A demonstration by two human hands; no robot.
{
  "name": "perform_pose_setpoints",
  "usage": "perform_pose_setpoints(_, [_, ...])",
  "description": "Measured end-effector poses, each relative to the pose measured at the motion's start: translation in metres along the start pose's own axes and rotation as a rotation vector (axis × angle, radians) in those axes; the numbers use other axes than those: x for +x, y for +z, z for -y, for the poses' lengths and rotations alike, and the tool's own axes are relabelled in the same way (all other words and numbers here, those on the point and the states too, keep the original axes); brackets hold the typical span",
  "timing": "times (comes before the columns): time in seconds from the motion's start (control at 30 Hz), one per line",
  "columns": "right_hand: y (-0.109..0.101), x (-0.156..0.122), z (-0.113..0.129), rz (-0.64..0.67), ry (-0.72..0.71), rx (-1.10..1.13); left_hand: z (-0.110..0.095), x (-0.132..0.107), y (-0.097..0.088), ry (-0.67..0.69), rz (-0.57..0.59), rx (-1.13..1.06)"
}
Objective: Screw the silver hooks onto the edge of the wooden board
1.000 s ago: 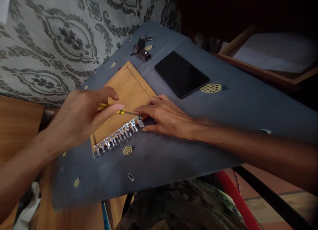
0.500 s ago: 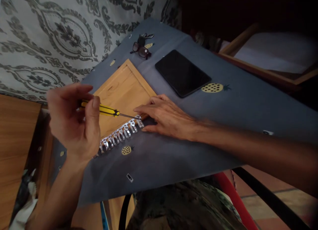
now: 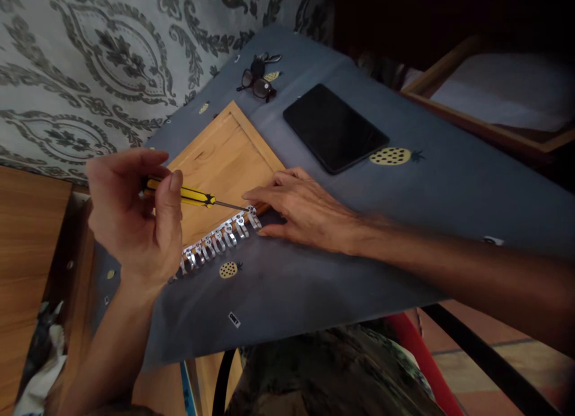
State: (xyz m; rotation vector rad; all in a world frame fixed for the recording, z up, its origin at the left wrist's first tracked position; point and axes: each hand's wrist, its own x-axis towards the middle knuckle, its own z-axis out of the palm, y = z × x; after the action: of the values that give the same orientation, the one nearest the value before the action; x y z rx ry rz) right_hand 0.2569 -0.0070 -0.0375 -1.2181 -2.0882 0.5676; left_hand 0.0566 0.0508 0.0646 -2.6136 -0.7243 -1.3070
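Note:
My left hand (image 3: 135, 224) is closed on the yellow and black handle of a screwdriver (image 3: 196, 196). The screwdriver's thin shaft points right, and its tip meets the right end of a shiny metal hook rail (image 3: 218, 241). Several curved hooks hang from this rail, which lies along the near edge of a wooden board (image 3: 220, 158). At the board's right corner, my right hand (image 3: 309, 213) grips it, the index finger on top and the thumb low beside the last hook. The rail's left end is partly hidden behind my left wrist.
A blue-grey tablecloth (image 3: 287, 296) with pineapple prints covers the table. Behind the board lie a black tablet (image 3: 335, 128), sunglasses (image 3: 258, 86) and keys (image 3: 265, 61). A patterned curtain (image 3: 112, 56) hangs at the back left. An open wooden drawer (image 3: 485, 125) stands at right.
Both hands keep nearly the same places, with the screwdriver tip still at the rail's right end. The view has shifted slightly.

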Motion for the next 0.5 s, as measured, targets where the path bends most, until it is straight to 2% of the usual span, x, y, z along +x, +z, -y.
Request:
perform_pose_setpoints(0.23, [0.0001,-0.0001,0.0,0.003,0.0,-0.012,-0.0039,-0.0046,-0.0004,-0.125,0.039,-0.024])
perform_pose_setpoints(0.5, [-0.0011,0.001,0.001,0.014,0.011,-0.028,-0.0067,-0.008,0.004,-0.166,0.051,-0.029])
